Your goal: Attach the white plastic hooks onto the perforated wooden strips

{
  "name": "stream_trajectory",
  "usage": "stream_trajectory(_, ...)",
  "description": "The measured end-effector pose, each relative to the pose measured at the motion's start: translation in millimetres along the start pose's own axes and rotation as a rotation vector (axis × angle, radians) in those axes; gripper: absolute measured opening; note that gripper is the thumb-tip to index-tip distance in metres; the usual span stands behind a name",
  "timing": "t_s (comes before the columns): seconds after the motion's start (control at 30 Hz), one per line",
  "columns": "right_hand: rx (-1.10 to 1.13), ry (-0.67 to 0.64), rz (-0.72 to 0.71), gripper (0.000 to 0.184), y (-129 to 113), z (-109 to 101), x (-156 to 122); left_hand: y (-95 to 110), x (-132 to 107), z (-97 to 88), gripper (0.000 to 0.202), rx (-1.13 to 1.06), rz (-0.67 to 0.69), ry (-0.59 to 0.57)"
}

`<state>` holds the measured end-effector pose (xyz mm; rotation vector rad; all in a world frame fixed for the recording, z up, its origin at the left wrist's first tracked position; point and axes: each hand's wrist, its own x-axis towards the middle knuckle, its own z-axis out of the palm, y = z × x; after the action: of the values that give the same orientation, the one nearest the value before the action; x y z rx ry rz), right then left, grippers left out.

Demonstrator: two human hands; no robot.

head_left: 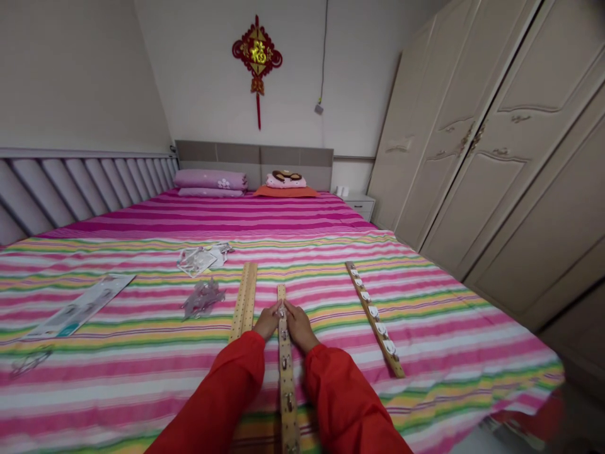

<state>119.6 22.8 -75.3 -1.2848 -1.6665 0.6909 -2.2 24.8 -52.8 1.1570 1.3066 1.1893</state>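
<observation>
A long wooden strip [286, 378] with small metal hooks along it lies on the striped bed in front of me, running away from me. My left hand [267, 322] and my right hand [299, 326] meet at its far part, fingers pinched together around a small metal piece on the strip. Both sleeves are red. Just left of my left hand lies a wider perforated wooden strip [244, 300]. To the right lies a third wooden strip [374, 317] carrying several white clips.
The bed sheet [142, 372] has pink, green and yellow stripes. A pile of clear plastic bags [203, 297], an opened packet [201, 258] and a long printed card [78, 307] lie on the left. Pillows [211, 181] sit at the headboard. A cream wardrobe [496, 157] stands at the right.
</observation>
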Motion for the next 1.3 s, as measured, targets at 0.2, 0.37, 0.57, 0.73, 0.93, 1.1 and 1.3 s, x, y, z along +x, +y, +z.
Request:
stream_trajectory(0.2, -0.009, -0.087, 0.018, 0.044, 0.0, -3.1, 1.4, 1.3, 0.0, 0.1, 0.065, 0.021, -0.12, -0.053)
stream_trajectory(0.37, 0.132, -0.072, -0.005, 0.041, -0.6, -3.6, 2.3, 3.0, -0.7, 1.5, 0.058, -0.018, -0.14, -0.075)
stream_trajectory(0.57, 0.143, -0.106, 0.065, 0.032, -3.8, -5.3, 4.0, 7.6, -1.8, 1.4, 0.024, 0.003, -0.136, -0.129)
stream_trajectory(0.73, 0.155, -0.138, 0.071, 0.032, -11.0, -8.0, -0.1, 7.5, -8.3, 1.7, 0.011, 0.041, -0.135, -0.12)
stream_trajectory(0.93, 0.273, -0.157, 0.053, 0.036, -19.6, -10.5, -12.9, 9.2, -22.9, -1.0, 0.01, 0.146, -0.093, -0.077)
stream_trajectory(1.1, 0.389, -0.12, 0.1, 0.033, -16.9, -11.9, -16.4, 14.0, -29.8, 2.7, 0.01, 0.194, -0.067, -0.065)
stream_trajectory(1.3, 0.506, -0.107, 0.201, 0.037, -11.3, -12.8, -19.8, 34.9, -38.6, -45.1, 0.031, 0.178, 0.002, -0.002)
